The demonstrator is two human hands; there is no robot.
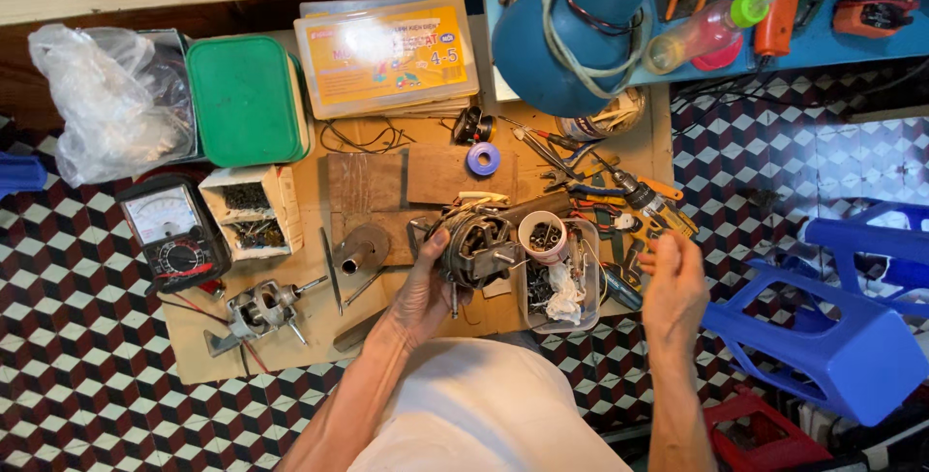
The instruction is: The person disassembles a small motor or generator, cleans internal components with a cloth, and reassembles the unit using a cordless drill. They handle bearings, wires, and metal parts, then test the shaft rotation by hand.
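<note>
- motor stator (pixel 476 245), a round grey metal body wound with coppery coils and loose wire ends, sits on the cardboard work mat (pixel 290 337) and is gripped from its left side by the left hand (pixel 423 290), thumb up along its rim and fingers wrapped beneath.
- right hand (pixel 673 288) hovers open and holding nothing, fingers loosely spread, just below a yellow-handled screwdriver (pixel 650 203) and right of the clear plastic tray.
- clear plastic tray (pixel 561 288), rectangular, holds dark screws, a crumpled white rag and a small white round cup (pixel 542 237) of small parts; it touches the stator's right side.
- second small motor (pixel 259 309), bare metal with a thin shaft sticking out, lies well to the left on the mat.
- analog multimeter (pixel 174 232), black-cased with a pale dial face, rests at the mat's left edge on the chequered tile floor.
- white cardboard box (pixel 254 211) of dark screws stands beside the meter; behind it a green-lidded tin (pixel 246 100) and a crinkled clear plastic bag (pixel 102 100).
- flat orange-and-yellow plastic case (pixel 387 56) lies at the far edge, with a blue roll of tape (pixel 483 158) in front of it.
- blue lamp shade (pixel 571 42), smooth and domed, overhangs the tools.
- blue plastic stool (pixel 842 327) lies tipped over on the right.
</note>
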